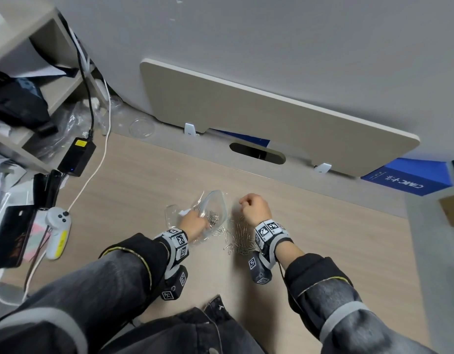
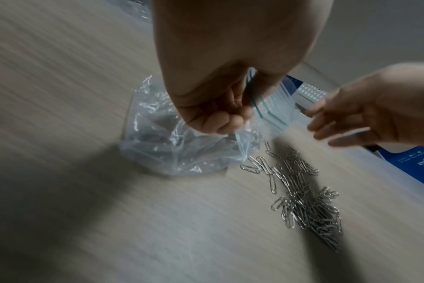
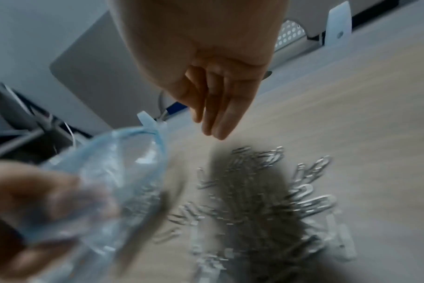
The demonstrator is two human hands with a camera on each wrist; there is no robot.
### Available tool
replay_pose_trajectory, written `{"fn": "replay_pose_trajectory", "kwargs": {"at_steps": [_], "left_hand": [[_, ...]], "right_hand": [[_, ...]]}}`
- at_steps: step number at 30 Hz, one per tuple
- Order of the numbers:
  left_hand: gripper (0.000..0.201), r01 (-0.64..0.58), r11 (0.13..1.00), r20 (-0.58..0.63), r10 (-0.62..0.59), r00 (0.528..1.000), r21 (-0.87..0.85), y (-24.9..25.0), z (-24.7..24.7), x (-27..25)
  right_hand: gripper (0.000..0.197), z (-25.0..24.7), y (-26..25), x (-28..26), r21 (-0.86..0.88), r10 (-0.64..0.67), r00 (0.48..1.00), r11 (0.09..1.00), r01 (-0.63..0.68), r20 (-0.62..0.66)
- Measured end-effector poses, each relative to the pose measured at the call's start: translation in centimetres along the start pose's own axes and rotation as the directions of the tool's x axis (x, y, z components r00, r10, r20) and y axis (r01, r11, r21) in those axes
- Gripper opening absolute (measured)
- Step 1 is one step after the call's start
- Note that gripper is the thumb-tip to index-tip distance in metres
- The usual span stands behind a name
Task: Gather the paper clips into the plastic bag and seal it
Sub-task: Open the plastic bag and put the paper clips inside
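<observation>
Left hand [image 1: 192,224] is down low on the desk [image 1: 323,238], fingers curled tight around the rim of the plastic bag [image 2: 172,149], pinching the blue zip edge and holding the mouth up and open. The bag itself slumps crumpled on the wood, and through the clear film a small cluster of clips shows inside it. Over to the right hand [image 1: 255,208]: it hangs above the desk just beyond the bag's mouth, wrist cocked, and the wrist views show its fingers extended and loose, nothing between them, fingertips [image 3: 218,132] pointing down toward the pile. The paper clips [image 2: 303,195] lie in a loose silver heap on the desk right beside the bag, a few strays touching its edge, the bulk spread under the right wrist. Both forearms reach in from dark sleeves, wrist-mounted cameras strapped on.
</observation>
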State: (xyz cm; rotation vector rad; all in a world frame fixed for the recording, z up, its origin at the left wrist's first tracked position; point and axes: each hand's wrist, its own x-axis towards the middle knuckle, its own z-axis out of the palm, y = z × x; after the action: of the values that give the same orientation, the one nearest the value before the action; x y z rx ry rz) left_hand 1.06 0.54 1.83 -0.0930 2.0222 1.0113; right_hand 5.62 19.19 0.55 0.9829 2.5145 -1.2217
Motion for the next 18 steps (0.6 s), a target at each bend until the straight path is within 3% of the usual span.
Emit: {"fn": "replay_pose_trajectory", "kwargs": {"at_steps": [3, 5, 8, 11, 15, 18], "left_hand": [[0.027, -0.025, 1.000, -0.091, 0.025, 0.996, -0.004, 0.2, -0.8, 0.3], [0.027, -0.034, 0.999, -0.127, 0.033, 0.991, -0.008, 0.3, -1.3, 0.4], [0.023, -0.019, 1.000, -0.172, 0.018, 0.985, -0.001, 0.2, -1.9, 0.8], [0.016, -0.009, 1.000, -0.192, 0.008, 0.981, -0.008, -0.2, -1.9, 1.1], [0.017, 0.004, 1.000, -0.186, -0.009, 0.982, -0.027, -0.7, -1.5, 1.4], [0.018, 0.022, 0.999, -0.163, -0.026, 0.986, -0.028, -0.8, -1.3, 1.2]], "right_hand": [[0.024, 0.3, 1.4, -0.9, -0.381, -0.024, 0.993, 0.922, 0.066, 0.113], [0.028, 1.3, 1.9, -1.7, -0.490, -0.106, 0.974, 0.850, 0.194, 0.202], [0.026, 3.4, 1.6, -2.4, -0.526, -0.267, 0.906, 0.746, 0.410, 0.327], [0.026, 5.3, 0.5, -2.9, -0.530, -0.368, 0.837, 0.651, 0.543, 0.406], [0.029, 6.8, 0.4, -3.0, -0.554, -0.382, 0.783, 0.557, 0.618, 0.491], [0.026, 6.1, 1.4, -2.6, -0.564, -0.385, 0.773, 0.531, 0.633, 0.505]]}}
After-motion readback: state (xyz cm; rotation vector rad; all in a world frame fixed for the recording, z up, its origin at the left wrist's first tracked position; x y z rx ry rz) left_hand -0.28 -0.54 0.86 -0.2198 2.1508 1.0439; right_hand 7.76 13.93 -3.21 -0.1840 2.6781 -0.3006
